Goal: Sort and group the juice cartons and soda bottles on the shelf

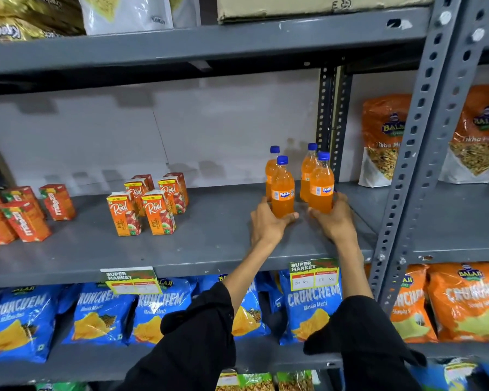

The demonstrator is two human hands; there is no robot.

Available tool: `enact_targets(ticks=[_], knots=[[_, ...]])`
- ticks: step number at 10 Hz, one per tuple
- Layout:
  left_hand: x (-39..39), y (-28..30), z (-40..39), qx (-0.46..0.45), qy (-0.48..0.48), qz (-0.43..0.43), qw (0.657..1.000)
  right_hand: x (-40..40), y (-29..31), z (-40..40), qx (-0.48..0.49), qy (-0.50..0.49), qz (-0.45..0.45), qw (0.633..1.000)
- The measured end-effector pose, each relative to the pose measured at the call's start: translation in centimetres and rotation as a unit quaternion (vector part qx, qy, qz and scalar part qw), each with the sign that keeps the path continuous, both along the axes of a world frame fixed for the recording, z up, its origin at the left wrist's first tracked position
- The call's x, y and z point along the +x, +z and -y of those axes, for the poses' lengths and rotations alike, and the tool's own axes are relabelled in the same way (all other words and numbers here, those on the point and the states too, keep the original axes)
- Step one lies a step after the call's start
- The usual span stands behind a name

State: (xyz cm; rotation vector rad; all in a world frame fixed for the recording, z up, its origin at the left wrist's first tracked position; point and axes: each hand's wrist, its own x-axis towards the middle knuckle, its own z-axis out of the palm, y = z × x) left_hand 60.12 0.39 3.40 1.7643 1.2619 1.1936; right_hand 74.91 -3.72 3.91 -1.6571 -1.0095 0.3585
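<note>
Several orange Fanta bottles with blue caps stand in a tight group at the right end of the grey middle shelf (209,244). My left hand (267,225) wraps the base of the front left Fanta bottle (282,190). My right hand (333,218) grips the base of the front right Fanta bottle (321,187). Two more bottles stand just behind. Several Real apple juice cartons (153,204) stand grouped mid-shelf. Several red Maaza cartons (23,215) cluster at the far left.
A perforated grey upright (412,165) bounds the shelf on the right, with orange Balaji snack bags (384,136) beyond it. Blue Crunchem bags (96,314) fill the shelf below. Price tags (314,273) hang on the shelf's front edge. Bare shelf lies between cartons and bottles.
</note>
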Motion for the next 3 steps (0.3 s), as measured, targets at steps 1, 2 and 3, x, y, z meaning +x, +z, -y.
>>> enact_targets(ticks=[1,2,3], knots=[[-1.0,0.1,0.4,-0.003,-0.027,-0.006,1.000,-1.5,-0.4,1.3,0.035,-0.038,0.042,0.998],[-4.4,-0.1,1.4,0.048,-0.046,-0.017,0.998,-5.4,-1.1,3.0,0.107,-0.120,0.091,0.983],[-7.8,0.0,2.5,0.099,-0.026,-0.058,0.993,-9.2,-1.4,3.8,0.152,-0.125,0.109,0.974]])
